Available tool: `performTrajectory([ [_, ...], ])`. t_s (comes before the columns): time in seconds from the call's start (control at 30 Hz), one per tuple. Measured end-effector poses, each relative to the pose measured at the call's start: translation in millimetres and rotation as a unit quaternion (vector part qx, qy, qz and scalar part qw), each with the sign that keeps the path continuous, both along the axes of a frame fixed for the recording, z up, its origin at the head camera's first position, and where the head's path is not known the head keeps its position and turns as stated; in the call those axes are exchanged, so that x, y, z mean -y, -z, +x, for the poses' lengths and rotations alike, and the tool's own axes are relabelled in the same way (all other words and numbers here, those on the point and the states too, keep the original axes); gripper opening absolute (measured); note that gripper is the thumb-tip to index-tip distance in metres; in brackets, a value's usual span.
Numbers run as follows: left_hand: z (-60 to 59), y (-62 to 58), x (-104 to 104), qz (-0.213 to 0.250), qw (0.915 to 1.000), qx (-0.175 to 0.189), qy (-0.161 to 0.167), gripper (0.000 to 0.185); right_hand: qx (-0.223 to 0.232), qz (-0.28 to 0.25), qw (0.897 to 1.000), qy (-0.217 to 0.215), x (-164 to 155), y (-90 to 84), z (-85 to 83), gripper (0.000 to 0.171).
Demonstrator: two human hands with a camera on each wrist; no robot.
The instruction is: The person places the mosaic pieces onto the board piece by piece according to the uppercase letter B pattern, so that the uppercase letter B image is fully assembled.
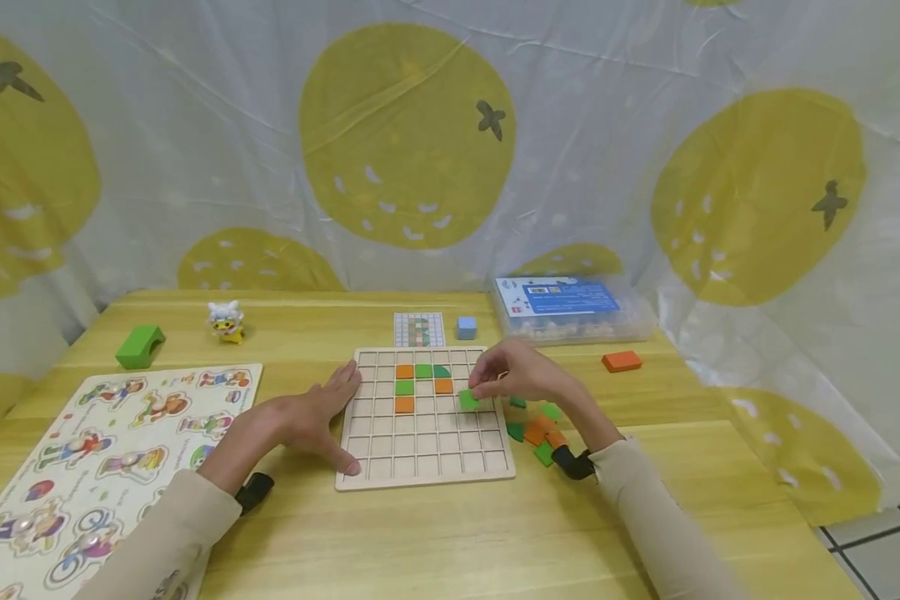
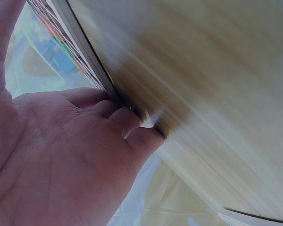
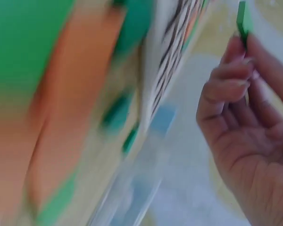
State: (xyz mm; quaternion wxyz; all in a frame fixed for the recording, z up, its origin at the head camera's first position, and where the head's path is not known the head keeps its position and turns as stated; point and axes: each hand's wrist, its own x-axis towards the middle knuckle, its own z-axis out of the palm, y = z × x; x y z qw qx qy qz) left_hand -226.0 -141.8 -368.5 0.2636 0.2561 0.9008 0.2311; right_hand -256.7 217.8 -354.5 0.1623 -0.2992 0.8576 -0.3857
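A pale wooden grid board (image 1: 397, 471) lies on the table, with several orange and green tiles set in its upper cells. My right hand (image 1: 521, 372) is over the board's right side and pinches a green tile (image 1: 468, 401) between thumb and fingertip. The same green tile (image 3: 244, 21) shows edge-on in the right wrist view, raised off the surface. Along the board's left edge rests my left hand (image 1: 303, 418), thumb and fingers spread apart. In the left wrist view, the fingertips of the left hand (image 2: 66, 146) touch the board's side at the tabletop.
Loose orange and green tiles (image 1: 536, 431) lie right of the board. Behind it are a pattern card (image 1: 418, 330), a blue cube (image 1: 467, 327) and a clear plastic box (image 1: 570, 310). A picture puzzle board (image 1: 120, 467), a green arch block (image 1: 140, 347) and a figurine (image 1: 227, 322) stand left.
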Motion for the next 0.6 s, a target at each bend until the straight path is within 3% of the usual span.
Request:
performTrajectory([
  [0.17, -0.7, 0.7, 2, -0.002, 1.0, 0.002, -0.001, 0.14, -0.001, -0.008, 1.0, -0.001, 46, 6.3, -1.7, 0.004],
  [0.27, -1.4, 1.2, 1, -0.006, 1.0, 0.004, -0.003, 0.141, -0.012, 0.008, 1.0, 0.023, 63, 9.6, -4.6, 0.004],
  [0.43, -1.2, 2.2, -1, -0.009, 0.9999, 0.007, -0.011, 0.142, -0.028, 0.052, 0.996, 0.073, 75, 11.6, -7.2, 0.003],
  [0.6, -0.2, 1.7, -1, -0.012, 0.9998, 0.007, -0.014, 0.142, -0.019, 0.073, 0.993, 0.085, 77, 12.3, -3.9, 0.004],
])
